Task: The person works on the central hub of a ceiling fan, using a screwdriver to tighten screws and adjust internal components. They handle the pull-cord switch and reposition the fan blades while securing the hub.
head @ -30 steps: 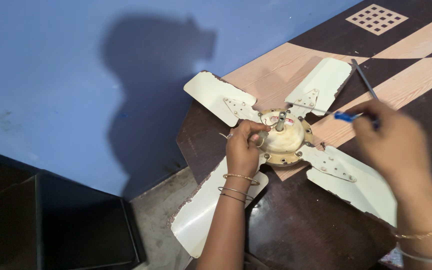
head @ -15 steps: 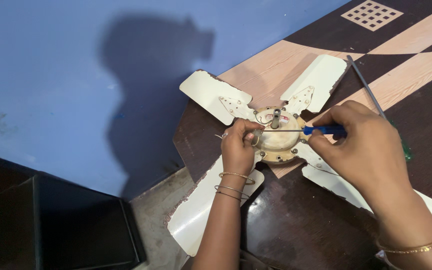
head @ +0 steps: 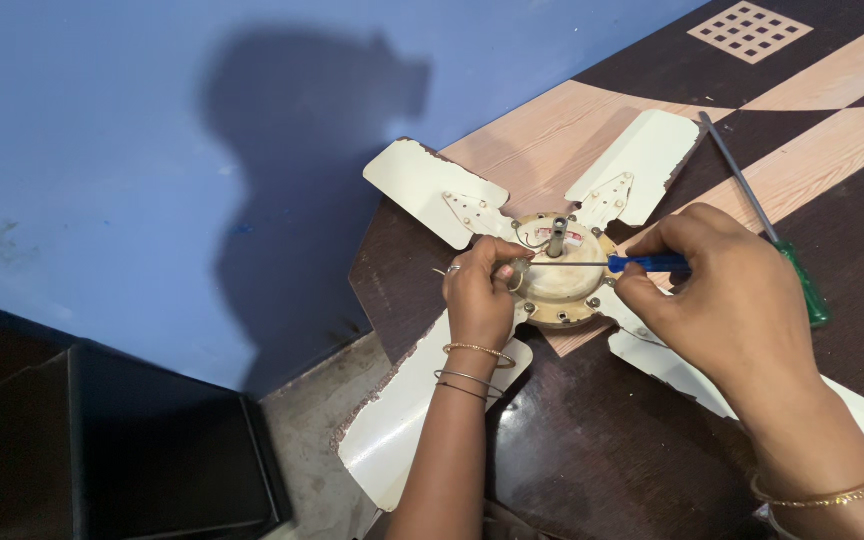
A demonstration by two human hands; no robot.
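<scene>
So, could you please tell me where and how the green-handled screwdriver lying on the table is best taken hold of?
Take the green-handled screwdriver by its green handle at the near end, coming from above. It lies flat on the table, apart from the right hand, with the thin bare shaft pointing away; the thicker handle gives the surer hold.

- Fan lies flat on the surface: cream hub with a short shaft upright at its centre, four white blades, the lower-left blade overhanging the edge.
- Left hand pinches at the hub's left rim; bangles on the wrist.
- Right hand grips a blue screwdriver, thin shaft level across the hub, tip at the left-hand fingers.
- Green screwdriver lies loose right of the fan, near the right hand.
- Blue wall behind, dark box lower left.
</scene>
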